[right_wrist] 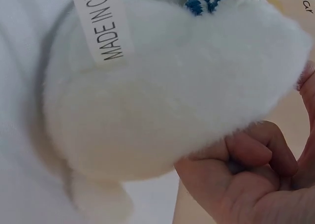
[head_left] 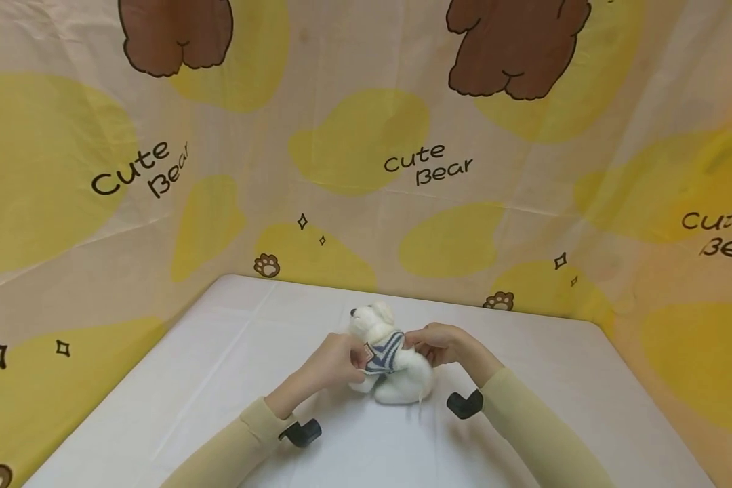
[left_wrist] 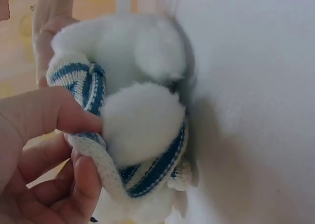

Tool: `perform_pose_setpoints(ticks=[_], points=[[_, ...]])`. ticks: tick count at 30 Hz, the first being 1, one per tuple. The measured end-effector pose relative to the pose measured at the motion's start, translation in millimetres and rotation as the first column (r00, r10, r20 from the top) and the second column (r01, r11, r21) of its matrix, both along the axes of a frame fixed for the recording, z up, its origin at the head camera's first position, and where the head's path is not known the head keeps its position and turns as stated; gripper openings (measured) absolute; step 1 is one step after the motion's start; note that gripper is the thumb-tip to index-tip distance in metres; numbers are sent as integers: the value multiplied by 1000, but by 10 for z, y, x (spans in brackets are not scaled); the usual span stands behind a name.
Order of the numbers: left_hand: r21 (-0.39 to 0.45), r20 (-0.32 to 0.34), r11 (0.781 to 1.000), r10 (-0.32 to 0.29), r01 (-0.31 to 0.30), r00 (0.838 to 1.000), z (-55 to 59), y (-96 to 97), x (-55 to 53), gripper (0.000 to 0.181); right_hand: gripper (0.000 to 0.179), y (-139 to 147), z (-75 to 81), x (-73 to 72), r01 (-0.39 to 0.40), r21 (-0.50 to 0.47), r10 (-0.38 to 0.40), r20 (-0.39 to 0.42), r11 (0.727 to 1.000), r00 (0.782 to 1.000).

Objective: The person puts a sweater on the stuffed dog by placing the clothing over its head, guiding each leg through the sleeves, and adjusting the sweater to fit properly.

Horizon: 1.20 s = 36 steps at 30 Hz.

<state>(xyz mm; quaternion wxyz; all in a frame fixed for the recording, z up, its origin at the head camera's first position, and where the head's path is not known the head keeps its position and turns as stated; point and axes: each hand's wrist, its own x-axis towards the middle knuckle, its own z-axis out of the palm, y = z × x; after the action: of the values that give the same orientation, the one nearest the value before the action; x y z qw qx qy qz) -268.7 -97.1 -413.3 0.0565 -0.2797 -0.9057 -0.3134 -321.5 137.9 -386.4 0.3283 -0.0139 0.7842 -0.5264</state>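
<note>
White plush dog (head_left: 405, 384) on the tabletop (head_left: 219, 359), set in from the back edge, about midway between the two back corners. Sitting upright, snout toward the left edge, wearing a blue-and-white striped knit sweater (head_left: 387, 357).

Left hand (head_left: 337, 362): pinching the sweater's pale knit border (left_wrist: 109, 172), thumb on one face, fingers curled behind the other. Probably gripped there because of thin knit, easier to pinch than round, soft stuffing.

Right hand (head_left: 440, 343): fingers bent, up against the dog's back on the side toward the right edge, near the sweater. Cannot tell whether gripping or only touching; fingertips mostly behind fur in the right wrist view. Likely placed opposite the left hand as a counter-hold, against sliding or tipping of a light body.

Rump down on the tabletop, so probably leaving the weight there rather than on the fingers.

Also in view: small patch label (head_left: 369, 352) on the sweater, right by the left fingers; white tag (right_wrist: 102, 27) printed "MADE IN CHI...", lying over the fur; black wrist mount (head_left: 305, 434) below the left cuff, another below the right; "Cute Bear" backdrop (head_left: 341, 146) beyond the back edge.
</note>
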Motion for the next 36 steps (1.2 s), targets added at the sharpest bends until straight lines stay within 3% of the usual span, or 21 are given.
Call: perform_pose_setpoints(ticks=[3, 5, 8, 11, 15, 19, 24, 30, 32, 36], points=[[46, 83, 997, -71, 67, 994, 9, 0, -32, 13, 7, -4, 15, 8, -1, -9, 1, -1, 1000, 1000], [111, 142, 992, -81, 65, 987, 40, 8, -56, 10, 9, -7, 26, 11, -2, -9, 2, -9, 1000, 1000], [213, 185, 976, 12, -52, 983, 81, 27, -119, 13, 14, -21, 42, 19, 1, 5, -1, -22, 1000, 1000], [242, 223, 954, 122, -176, 967, 68, 80, -210, 19, 15, -29, 45, 15, 9, 27, -8, -32, 1000, 999], [214, 284, 958, 128, -193, 950, 26, 199, -282, 18, 15, -22, 41, 13, 22, 42, -20, -46, 999, 999], [262, 260, 934, 173, -242, 950, 0, 291, -292, 13, 14, -4, 40, 8, 22, 30, -20, -56, 999, 998], [240, 139, 917, 293, -319, 946, -51, 297, -311, 12, 11, 17, 41, -8, 9, 1, -9, -45, 1000, 999], [171, 29, 882, 440, -438, 898, -65, 253, -317, 17, 10, 40, 35, -22, 12, -13, -12, -34, 1000, 999], [175, 39, 877, 449, -448, 893, -66, 240, -309, 17, 12, 49, 37, -26, 4, -15, -4, -27, 1000, 1000], [233, 111, 884, 390, -405, 914, -81, 223, -304, 14, 15, 71, 74, -24, -10, -3, 10, -14, 1000, 1000]])
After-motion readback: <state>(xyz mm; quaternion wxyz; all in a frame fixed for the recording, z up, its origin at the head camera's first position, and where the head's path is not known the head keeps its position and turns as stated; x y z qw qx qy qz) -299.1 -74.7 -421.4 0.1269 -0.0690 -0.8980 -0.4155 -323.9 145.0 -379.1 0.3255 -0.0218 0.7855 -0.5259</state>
